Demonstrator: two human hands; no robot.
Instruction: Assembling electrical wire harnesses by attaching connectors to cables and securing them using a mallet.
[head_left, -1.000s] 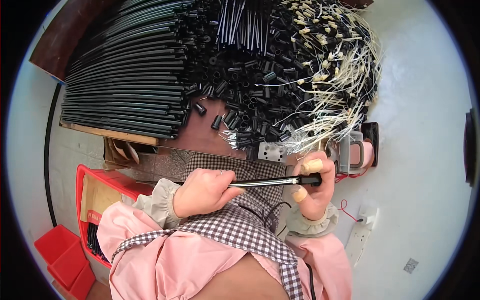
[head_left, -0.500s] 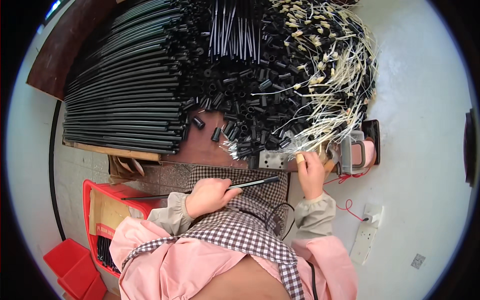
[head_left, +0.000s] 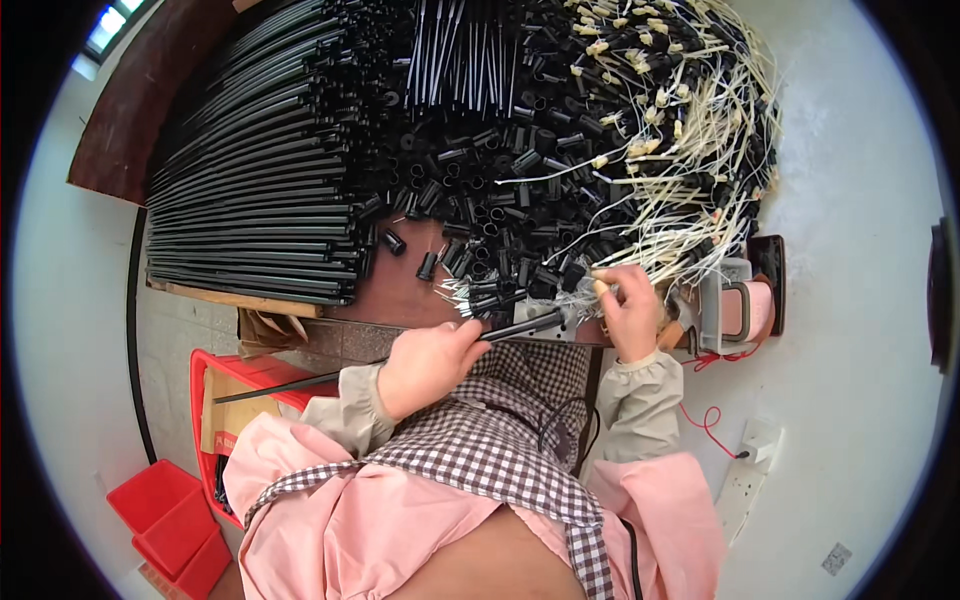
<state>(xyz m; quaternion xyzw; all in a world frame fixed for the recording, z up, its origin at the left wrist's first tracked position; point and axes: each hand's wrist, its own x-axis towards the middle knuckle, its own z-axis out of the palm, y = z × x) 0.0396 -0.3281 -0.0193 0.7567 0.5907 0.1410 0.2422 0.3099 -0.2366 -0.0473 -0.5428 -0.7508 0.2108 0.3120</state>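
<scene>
My left hand (head_left: 430,368) is closed around a long thin black rod (head_left: 527,326). The rod slants up to the right, its upper end over a grey metal block (head_left: 528,309) at the table's front edge. Whether they touch, I cannot tell. A little to the right, my right hand (head_left: 634,316) has thumb and fingers drawn together beside some clear plastic (head_left: 574,301); one finger wears a yellowish wrap. Anything pinched there is too small to make out. Small silver pins (head_left: 458,296) lie left of the block, near loose black sleeves (head_left: 510,205).
Stacked black rods (head_left: 250,210) cover the table's left side. White wires (head_left: 690,190) with cream connectors heap up at the right. Beyond them stand a clear container (head_left: 711,305) and a pink object (head_left: 748,308). A red crate (head_left: 262,372) and red bins (head_left: 165,515) sit lower left.
My left hand has moved up and slightly right, bringing the rod's upper end to the metal block. My right hand has shifted slightly up and right, its fingers beside the clear plastic.
</scene>
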